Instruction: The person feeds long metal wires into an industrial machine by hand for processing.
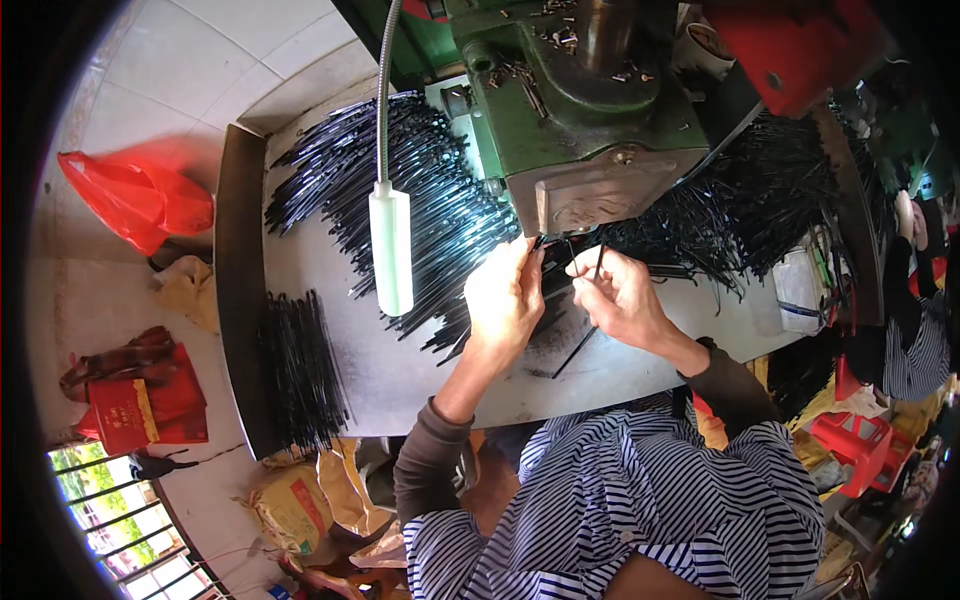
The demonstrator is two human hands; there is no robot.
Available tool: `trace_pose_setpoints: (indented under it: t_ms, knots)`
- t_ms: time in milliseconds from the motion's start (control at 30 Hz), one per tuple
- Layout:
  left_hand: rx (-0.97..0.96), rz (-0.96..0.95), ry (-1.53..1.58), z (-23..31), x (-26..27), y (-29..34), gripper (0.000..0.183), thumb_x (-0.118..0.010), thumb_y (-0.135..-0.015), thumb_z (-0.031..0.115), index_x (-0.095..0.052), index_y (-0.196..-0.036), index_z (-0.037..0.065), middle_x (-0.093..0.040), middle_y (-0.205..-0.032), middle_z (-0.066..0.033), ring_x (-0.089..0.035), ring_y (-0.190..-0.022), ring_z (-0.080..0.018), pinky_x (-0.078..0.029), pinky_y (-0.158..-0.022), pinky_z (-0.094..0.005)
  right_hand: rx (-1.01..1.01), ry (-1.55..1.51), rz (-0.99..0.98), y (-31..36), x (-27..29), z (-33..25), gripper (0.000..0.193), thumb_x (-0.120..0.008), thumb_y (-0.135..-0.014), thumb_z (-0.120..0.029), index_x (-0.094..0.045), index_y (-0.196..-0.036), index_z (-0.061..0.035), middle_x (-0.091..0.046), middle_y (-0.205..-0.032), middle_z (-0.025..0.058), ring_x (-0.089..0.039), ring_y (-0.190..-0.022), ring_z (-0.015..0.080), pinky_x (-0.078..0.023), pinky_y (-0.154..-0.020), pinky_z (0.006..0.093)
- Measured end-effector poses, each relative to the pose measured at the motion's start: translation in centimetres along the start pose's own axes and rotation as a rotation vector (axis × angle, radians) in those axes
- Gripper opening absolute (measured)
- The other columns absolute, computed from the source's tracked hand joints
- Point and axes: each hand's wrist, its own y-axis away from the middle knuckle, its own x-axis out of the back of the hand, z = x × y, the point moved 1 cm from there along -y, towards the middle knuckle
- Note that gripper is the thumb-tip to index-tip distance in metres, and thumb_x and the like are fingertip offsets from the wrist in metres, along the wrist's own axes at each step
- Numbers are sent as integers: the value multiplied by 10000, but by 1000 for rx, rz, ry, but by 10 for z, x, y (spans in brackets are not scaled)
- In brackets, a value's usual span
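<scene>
Under the head of a green machine [580,130], my left hand [505,297] is closed in a pinch. Its fingertips touch the dark area below the machine's metal block, and what they hold is hidden. Just to the right, my right hand [622,300] grips a thin black rod [573,357] between thumb and fingers. This rod slants down toward the table's near edge. Beside my left hand lies a wide pile of similar black rods [400,190]. Another heap of black rods [730,210] spreads beyond my right hand.
A white lamp [391,250] on a flexible neck hangs left of my left hand. A smaller bundle of black rods [302,370] lies by the raised left edge [240,290] of the metal table [400,385]. Another person's striped sleeve [915,350] shows at far right.
</scene>
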Motion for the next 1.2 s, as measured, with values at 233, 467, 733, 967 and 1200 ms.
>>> trace_pose_setpoints:
  t_ms: [233,467,733,967,1200]
  knots:
    - [-9,35,50,-8,-7,1,185,-617,-821,-33,-618,-1005,-14,-618,-754,-141,-600,-603,-238,-482,-584,-294,-50,-106,-23,-9,-4,1,90,-540,-874,-31,-559,-959,-6,-583,-693,40,-517,-509,46,-422,-438,198]
    - [-22,-14,-63,-7,-8,-1,204,-637,-802,-36,-625,-1000,12,-588,-710,-115,-586,-580,-235,-469,-549,-302,-77,-137,-20,-13,0,5,85,-542,-883,-44,-561,-956,-5,-579,-706,38,-517,-510,50,-417,-421,190]
    - [-99,59,-31,-4,-16,-13,157,-651,-750,-4,-616,-884,71,-521,-678,-90,-531,-514,-268,-428,-459,-355,-75,-185,3,-19,7,6,55,-541,-889,-23,-567,-934,-3,-587,-682,36,-531,-518,40,-430,-420,188]
    - [-92,-12,-47,-13,-20,-11,291,-636,-747,-10,-637,-1023,84,-572,-742,-104,-576,-557,-280,-459,-490,-361,-136,-184,-32,-19,11,9,112,-536,-905,-67,-559,-962,26,-570,-735,45,-538,-592,54,-426,-425,180]
    - [-175,81,-38,-15,-23,-12,417,-637,-743,-27,-609,-1144,81,-595,-810,-116,-598,-601,-287,-481,-523,-352,-101,-233,-11,-22,8,5,57,-543,-889,-16,-572,-932,6,-593,-714,35,-551,-561,41,-444,-428,184]
